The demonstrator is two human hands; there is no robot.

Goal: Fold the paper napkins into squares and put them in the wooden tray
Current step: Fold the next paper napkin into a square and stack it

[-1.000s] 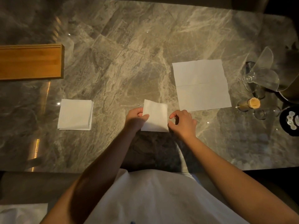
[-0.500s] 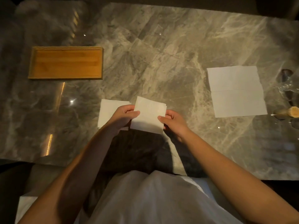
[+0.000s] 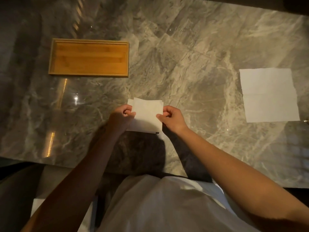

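A folded white napkin (image 3: 148, 111) is held between both hands just above the marble table. My left hand (image 3: 122, 117) pinches its left edge and my right hand (image 3: 173, 118) pinches its right edge. Directly beneath it lies an earlier stack of folded napkins (image 3: 143, 128), mostly covered, with its corner showing at the upper left. The wooden tray (image 3: 88, 58) sits at the far left with nothing in it. An unfolded napkin (image 3: 268, 95) lies flat at the right.
The marble table (image 3: 192, 52) fills the view, with its near edge just in front of my body. A glint of glassware (image 3: 305, 121) shows at the right edge of the frame.
Both hands carried the folded napkin leftward until it hangs over the stack of folded napkins. The view shifted left, bringing the tray fully into sight.
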